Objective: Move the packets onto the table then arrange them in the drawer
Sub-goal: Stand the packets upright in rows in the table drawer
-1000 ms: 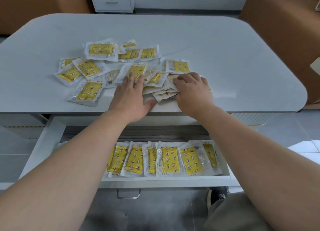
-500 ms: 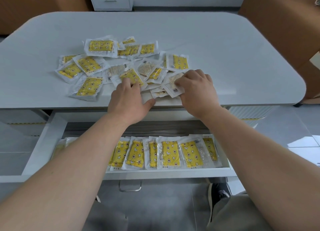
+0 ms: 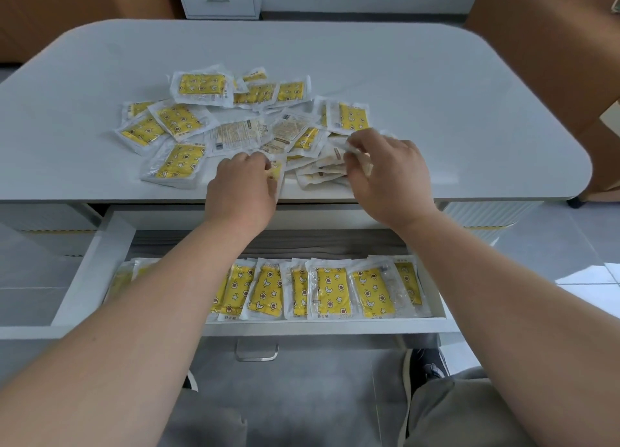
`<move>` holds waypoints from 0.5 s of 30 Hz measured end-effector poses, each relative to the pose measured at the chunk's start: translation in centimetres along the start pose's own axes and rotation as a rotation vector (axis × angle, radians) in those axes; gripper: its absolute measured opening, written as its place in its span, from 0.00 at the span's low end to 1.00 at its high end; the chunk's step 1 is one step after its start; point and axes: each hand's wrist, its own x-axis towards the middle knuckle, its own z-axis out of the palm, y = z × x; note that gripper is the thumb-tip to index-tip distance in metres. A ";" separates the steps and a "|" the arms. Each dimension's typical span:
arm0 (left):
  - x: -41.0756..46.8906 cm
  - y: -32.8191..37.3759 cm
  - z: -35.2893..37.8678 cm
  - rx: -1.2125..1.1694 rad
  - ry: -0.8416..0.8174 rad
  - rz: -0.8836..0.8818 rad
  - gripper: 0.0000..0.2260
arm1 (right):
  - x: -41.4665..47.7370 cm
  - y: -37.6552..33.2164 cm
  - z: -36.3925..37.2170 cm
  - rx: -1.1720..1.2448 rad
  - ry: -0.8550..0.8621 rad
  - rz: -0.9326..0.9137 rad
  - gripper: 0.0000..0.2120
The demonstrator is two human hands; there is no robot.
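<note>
1. At the near edge of the white table (image 3: 436,87), the left hand (image 3: 241,191) curls its fingers around one yellow packet (image 3: 275,173).
2. The right hand (image 3: 391,178) pinches a pale packet (image 3: 360,158) between thumb and fingertips.
3. Loose packets (image 3: 188,121) lie scattered on the table; a row of packets (image 3: 330,294) fills the open drawer (image 3: 90,272) below.

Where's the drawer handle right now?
Head view, bottom centre: the drawer handle hangs under the open drawer's front panel, between the two forearms.
</note>
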 end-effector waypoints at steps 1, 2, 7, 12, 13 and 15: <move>0.0 -0.1 0.0 0.010 -0.013 -0.017 0.16 | 0.2 -0.5 -0.2 0.055 0.054 0.044 0.05; -0.1 -0.1 0.0 0.020 -0.027 -0.049 0.18 | 0.6 -1.1 -0.7 0.138 0.077 0.128 0.06; 0.1 0.2 -0.2 0.098 -0.099 -0.210 0.24 | 1.8 -2.6 -2.0 0.612 0.004 0.649 0.04; 0.0 0.3 -0.5 0.000 -0.057 -0.224 0.30 | 1.7 -2.8 -1.6 0.964 -0.052 0.859 0.04; -0.1 0.2 -0.6 -0.029 -0.038 -0.226 0.32 | 1.7 -2.9 -1.6 1.001 -0.054 0.895 0.05; -0.1 0.2 -0.6 -0.096 -0.008 -0.227 0.35 | 1.8 -2.9 -1.5 1.065 -0.067 0.957 0.07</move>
